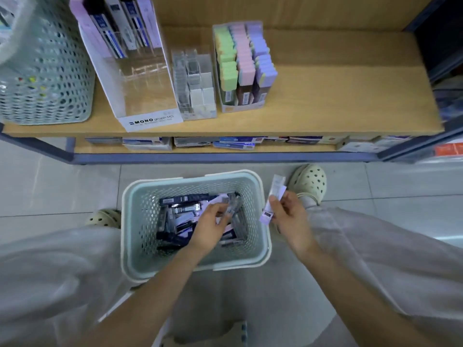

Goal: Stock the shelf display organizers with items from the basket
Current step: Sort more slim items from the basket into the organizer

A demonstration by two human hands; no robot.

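Left hand (213, 222), in the basket (135, 221) at frame centre, curls round a grey packet (231, 206); our right hand (288, 211) pinches pale packets (273, 199), which we judge batched for shelving.

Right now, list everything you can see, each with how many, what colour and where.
floor basket: one, pale green, on the floor between the feet
packs: many, mostly dark blue, in the floor basket
shelf basket: one, pale green, shelf's left end
MONO display box: one, white and clear, on the shelf, few dark packs at its back
clear organizer: one, grey and white items, right of the MONO display box
pastel organizer: one, green, pink and purple rows, right of the clear organizer
shelf: one, wood
lower boxes: several, blue and white, shelf below
clogs: two, cream, on the floor
left hand: in the floor basket, fingers round a grey pack
right hand: holds a lilac pack beside the floor basket
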